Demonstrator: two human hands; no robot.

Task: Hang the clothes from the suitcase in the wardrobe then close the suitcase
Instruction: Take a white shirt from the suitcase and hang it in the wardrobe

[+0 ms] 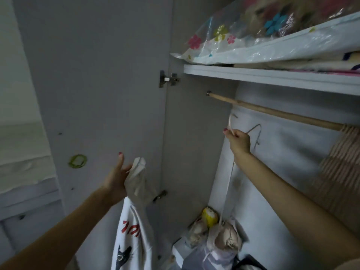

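My left hand (pixel 116 178) holds up a white garment (pixel 134 221) with red lettering and a black cat print; it hangs down in front of the open wardrobe door. My right hand (pixel 238 140) is raised inside the wardrobe and grips a thin wire hanger (pixel 255 131) with a whitish cord or second hanger (pixel 230 121), just below the wooden rail (pixel 272 112). The hanger's hook is off the rail. The suitcase is out of view.
A striped beige garment (pixel 342 168) hangs on the rail at the right. Plastic-bagged bedding (pixel 253 36) lies on the shelf (pixel 272 76) above. Bags and bundles (pixel 220 234) sit on the wardrobe floor. The open grey door (pixel 97 94) stands at the left.
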